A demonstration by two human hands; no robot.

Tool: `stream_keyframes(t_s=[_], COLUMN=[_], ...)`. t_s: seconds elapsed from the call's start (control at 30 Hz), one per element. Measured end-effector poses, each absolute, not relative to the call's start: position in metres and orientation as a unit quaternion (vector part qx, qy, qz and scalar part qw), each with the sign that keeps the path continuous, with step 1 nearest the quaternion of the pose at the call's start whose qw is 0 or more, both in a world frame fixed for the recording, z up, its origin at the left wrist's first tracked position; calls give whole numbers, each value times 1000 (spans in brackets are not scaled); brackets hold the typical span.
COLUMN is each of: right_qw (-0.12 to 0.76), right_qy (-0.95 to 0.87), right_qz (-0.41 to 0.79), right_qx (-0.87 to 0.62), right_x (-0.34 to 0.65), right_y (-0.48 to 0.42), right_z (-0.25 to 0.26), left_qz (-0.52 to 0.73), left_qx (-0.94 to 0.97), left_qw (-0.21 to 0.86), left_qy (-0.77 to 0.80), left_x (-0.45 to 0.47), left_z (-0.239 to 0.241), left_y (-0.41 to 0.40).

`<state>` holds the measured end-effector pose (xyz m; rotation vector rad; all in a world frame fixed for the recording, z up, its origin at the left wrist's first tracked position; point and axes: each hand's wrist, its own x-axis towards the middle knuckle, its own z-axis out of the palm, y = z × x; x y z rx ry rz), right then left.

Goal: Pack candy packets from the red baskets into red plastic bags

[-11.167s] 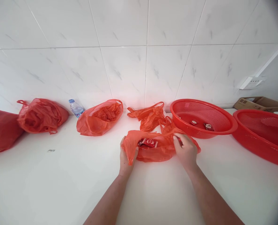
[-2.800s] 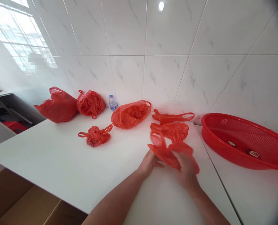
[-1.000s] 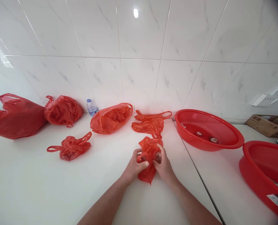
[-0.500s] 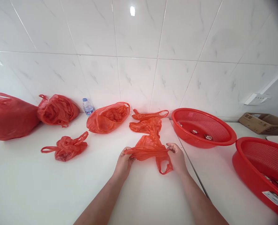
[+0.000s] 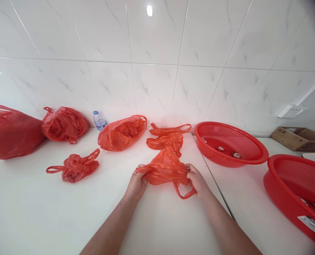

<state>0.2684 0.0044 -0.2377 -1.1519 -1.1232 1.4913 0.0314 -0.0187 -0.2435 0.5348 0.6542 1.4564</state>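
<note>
An empty-looking red plastic bag (image 5: pixel 165 169) is stretched just above the white counter (image 5: pixel 53 212) between my two hands. My left hand (image 5: pixel 137 183) pinches its left end. Its right end is gripped by my right hand (image 5: pixel 196 179), and one handle loop hangs below that hand. What is inside the bag, if anything, is hidden.
More red bags line the back: a tied one (image 5: pixel 75 167), an open one (image 5: pixel 122 131), two flat ones (image 5: pixel 166 139), two full ones at the left (image 5: pixel 63 124). A small water bottle (image 5: pixel 98 120), two red baskets (image 5: pixel 230 143) (image 5: pixel 298 191) and a cardboard box (image 5: pixel 298 136) stand nearby.
Half a second ago the bag was pulled wider; now my hands are slightly closer and the bag bunches up between them. A second ago it was crumpled in both hands.
</note>
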Motion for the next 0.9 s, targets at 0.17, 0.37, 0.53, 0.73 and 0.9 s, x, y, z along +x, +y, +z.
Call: stream_keyframes(t_s=[0.17,0.37,0.53,0.73,0.9], right_qw=[453,468,527,543,510], right_qy=[-448,-413,-368,-376,-401], right_qz=[669,671,640,605,604], right_qx=[-383,-401,-422,-444,-463], right_x=[259,256,270,293,319], right_y=[-8,-7,6,13,13], right_z=[-230,-232,-242,-237,-229], left_qz=[641,593,618,635,544], left_qx=[239,265,221,193,325], left_qw=[657,693,689,680,688], left_qy=[318,313,308,311,355], left_x=[31,36,32,21,12], left_z=[-242,-238,-238,-235,-224], left_y=[-19,-24,-21,-17,-24])
